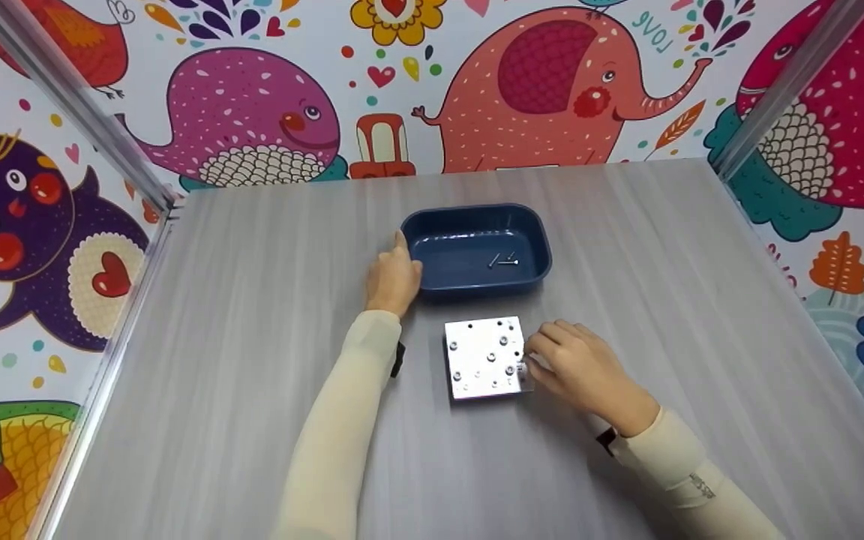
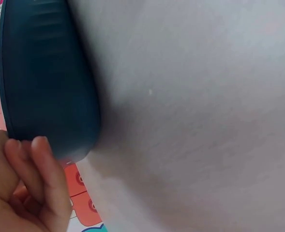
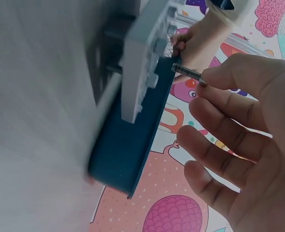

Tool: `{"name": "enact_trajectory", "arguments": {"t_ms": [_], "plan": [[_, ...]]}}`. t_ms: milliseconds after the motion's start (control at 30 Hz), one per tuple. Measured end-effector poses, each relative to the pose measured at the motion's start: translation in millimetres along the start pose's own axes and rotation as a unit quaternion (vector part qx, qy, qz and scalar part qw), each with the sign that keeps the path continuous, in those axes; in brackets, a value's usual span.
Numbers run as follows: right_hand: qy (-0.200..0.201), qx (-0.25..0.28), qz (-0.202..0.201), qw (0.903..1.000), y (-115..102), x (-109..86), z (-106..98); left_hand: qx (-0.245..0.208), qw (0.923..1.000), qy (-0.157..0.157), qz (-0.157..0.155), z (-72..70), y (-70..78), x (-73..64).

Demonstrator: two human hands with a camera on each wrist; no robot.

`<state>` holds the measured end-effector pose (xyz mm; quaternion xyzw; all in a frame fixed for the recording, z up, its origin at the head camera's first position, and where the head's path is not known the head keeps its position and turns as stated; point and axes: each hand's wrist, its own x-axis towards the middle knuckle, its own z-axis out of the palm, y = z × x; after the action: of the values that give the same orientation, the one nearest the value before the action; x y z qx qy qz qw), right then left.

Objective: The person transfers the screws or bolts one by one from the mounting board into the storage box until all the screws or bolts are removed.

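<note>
Fingers of the right hand (image 1: 580,369) pinch a screw (image 3: 187,72) in front of the tray (image 1: 469,289), which contains loose screws (image 1: 507,262); the left hand (image 1: 393,280) grips the tray's left end.

The rectangular tray (image 1: 451,262) looks like smooth moulded plastic, its inner floor glossy enough to catch streaks of light. The loose bolts (image 1: 508,262) inside it are bright, shiny metal. On the near side of the tray, the drilled plate (image 1: 473,360) is silvery, smooth metal with a strong glare; the cap screws (image 1: 454,346) in it are also metal. The threaded screw (image 3: 188,72) beside it is metal, finely ridged. Under the tray, the tabletop (image 1: 252,300) has a smooth wood-grain finish with faint sheen. Beyond the tray, the printed wall covering (image 1: 402,75) looks smooth; paper or plastic, I cannot tell. The sleeves (image 1: 334,420) nearer than the tray are soft matt cloth.
</note>
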<state>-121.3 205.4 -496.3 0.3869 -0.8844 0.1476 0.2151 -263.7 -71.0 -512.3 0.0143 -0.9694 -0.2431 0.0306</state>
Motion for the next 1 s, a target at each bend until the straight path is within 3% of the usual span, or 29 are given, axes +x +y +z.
{"name": "enact_trajectory", "arguments": {"t_ms": [500, 667, 833, 1000], "plan": [[-0.011, 0.024, 0.04, 0.9989, 41.4, 62.0, -6.0, 0.007, 0.9999, 0.0, -0.009, -0.9, 1.1, -0.3], [-0.041, 0.024, 0.096, 0.9943, 55.2, 83.4, -1.7, 0.006, 0.9999, -0.006, -0.006, -1.8, 1.3, -1.3], [-0.094, 0.038, 0.173, 0.9798, 66.5, 95.8, 9.1, 0.007, 0.9999, -0.011, -0.003, -1.3, 1.9, -1.3], [-0.125, 0.033, 0.191, 0.9731, 77.8, 103.5, 23.5, 0.006, 1.0, -0.004, -0.005, -0.3, 2.1, -0.7]]}}
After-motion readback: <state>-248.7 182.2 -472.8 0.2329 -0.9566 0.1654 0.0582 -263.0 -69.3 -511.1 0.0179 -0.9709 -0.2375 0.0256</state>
